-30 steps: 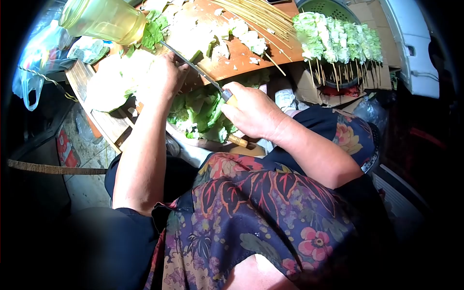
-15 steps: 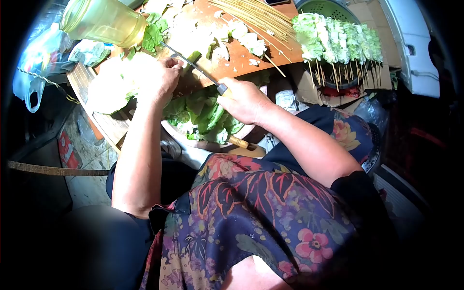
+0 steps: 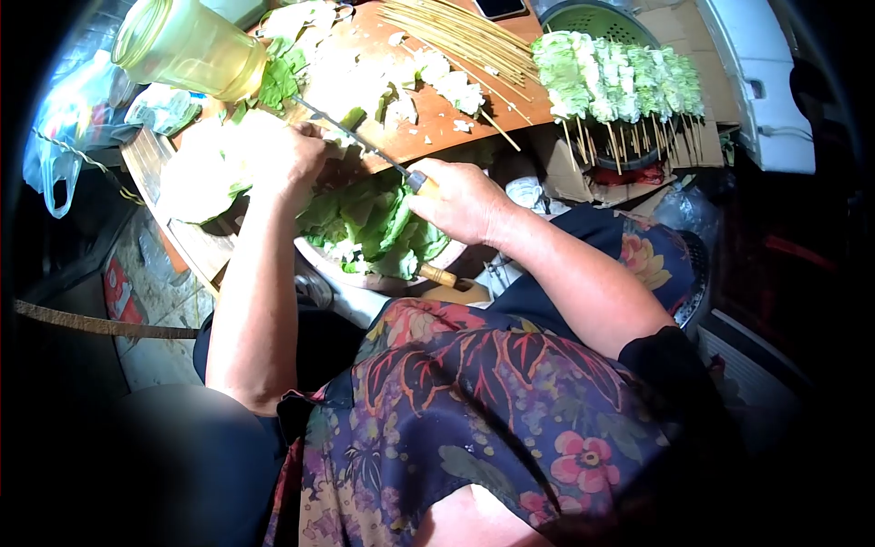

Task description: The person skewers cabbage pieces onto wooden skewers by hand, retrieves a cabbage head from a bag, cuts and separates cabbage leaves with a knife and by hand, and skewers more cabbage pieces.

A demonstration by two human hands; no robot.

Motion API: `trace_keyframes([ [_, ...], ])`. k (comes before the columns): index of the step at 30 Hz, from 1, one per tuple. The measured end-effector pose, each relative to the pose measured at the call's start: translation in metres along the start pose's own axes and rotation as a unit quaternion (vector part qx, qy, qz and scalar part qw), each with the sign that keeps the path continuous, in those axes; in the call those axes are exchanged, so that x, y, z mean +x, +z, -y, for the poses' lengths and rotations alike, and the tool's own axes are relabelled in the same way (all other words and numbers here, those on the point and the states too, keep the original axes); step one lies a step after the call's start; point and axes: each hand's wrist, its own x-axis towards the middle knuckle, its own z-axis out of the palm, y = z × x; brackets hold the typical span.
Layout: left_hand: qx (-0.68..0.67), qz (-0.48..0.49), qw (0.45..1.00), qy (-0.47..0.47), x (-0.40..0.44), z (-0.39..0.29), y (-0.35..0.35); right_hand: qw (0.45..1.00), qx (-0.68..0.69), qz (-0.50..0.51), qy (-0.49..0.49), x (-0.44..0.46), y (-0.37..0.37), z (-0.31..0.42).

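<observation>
My right hand (image 3: 456, 196) is closed around the wooden handle of a long, thin knife (image 3: 365, 146), whose blade points up and left over the orange board (image 3: 437, 128). Beside the blade, my left hand (image 3: 290, 164) has its fingers pressed together at the cabbage leaves; what they grip is too overexposed to make out. A pale cabbage piece (image 3: 205, 173) lies under and left of that hand. Cut leaf pieces are scattered on the board. Below both hands, a bowl (image 3: 319, 264) holds green leaves (image 3: 383, 228).
A yellowish jar (image 3: 191, 50) stands at the upper left, near a plastic bag (image 3: 68, 137). Bamboo skewers (image 3: 465, 36) lie on the board. Skewered cabbage (image 3: 620, 77) rests over a green colander (image 3: 597, 20) at the right. A wooden handle (image 3: 437, 274) sticks out by the bowl.
My left hand has moved slightly left and down, away from the blade. My right hand with the knife has shifted a little left. The whole view has also shifted slightly.
</observation>
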Motion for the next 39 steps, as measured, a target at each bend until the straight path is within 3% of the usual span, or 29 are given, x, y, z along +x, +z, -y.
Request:
trace_keyframes([
  [3, -0.074, -0.007, 0.997, 0.006, -0.009, -0.005, -0.016, 0.999, 0.000, -0.013, -0.035, -0.013, -0.001, -0.003],
  [4, -0.044, -0.035, 0.998, -0.005, -0.021, -0.017, -0.027, 0.999, -0.003, -0.016, -0.036, -0.019, -0.003, -0.003],
  [9, -0.187, -0.141, 0.971, 0.043, -0.040, -0.016, -0.065, 0.997, -0.055, 0.008, -0.049, -0.056, -0.007, -0.014],
  [12, -0.405, -0.112, 0.904, 0.081, -0.037, -0.005, -0.066, 0.976, -0.184, -0.019, -0.118, -0.069, 0.008, -0.033],
  [15, -0.454, -0.077, 0.881, 0.112, -0.050, -0.014, -0.059, 0.958, -0.254, 0.013, -0.130, -0.065, 0.020, -0.042],
  [17, -0.464, -0.050, 0.876, 0.122, -0.054, -0.015, -0.053, 0.941, -0.317, 0.079, -0.089, -0.057, 0.030, -0.046],
  [22, -0.491, 0.004, 0.864, 0.111, -0.066, -0.022, -0.037, 0.930, -0.352, 0.031, -0.100, -0.040, 0.037, -0.048],
  [24, -0.497, 0.005, 0.860, 0.113, -0.069, -0.024, -0.037, 0.950, -0.306, 0.049, -0.028, -0.031, 0.018, -0.028],
  [25, -0.498, 0.007, 0.860, 0.114, -0.070, -0.025, -0.038, 0.952, -0.291, -0.072, -0.067, -0.026, 0.009, -0.020],
  [28, -0.512, 0.017, 0.852, 0.109, -0.073, -0.027, -0.041, 0.911, -0.333, -0.243, -0.022, 0.000, -0.032, -0.012],
  [31, -0.531, 0.016, 0.839, 0.114, -0.073, -0.028, -0.040, 0.888, -0.367, -0.270, 0.055, 0.023, -0.057, -0.013],
  [33, -0.542, 0.015, 0.833, 0.113, -0.072, -0.026, -0.039, 0.923, -0.310, -0.185, 0.131, 0.038, -0.060, -0.025],
  [37, -0.554, 0.002, 0.826, 0.107, -0.069, -0.024, -0.042, 0.957, -0.179, -0.193, 0.123, 0.043, -0.057, -0.041],
  [39, -0.559, -0.010, 0.823, 0.098, -0.067, -0.021, -0.044, 0.955, -0.186, -0.209, 0.102, 0.033, -0.062, -0.036],
])
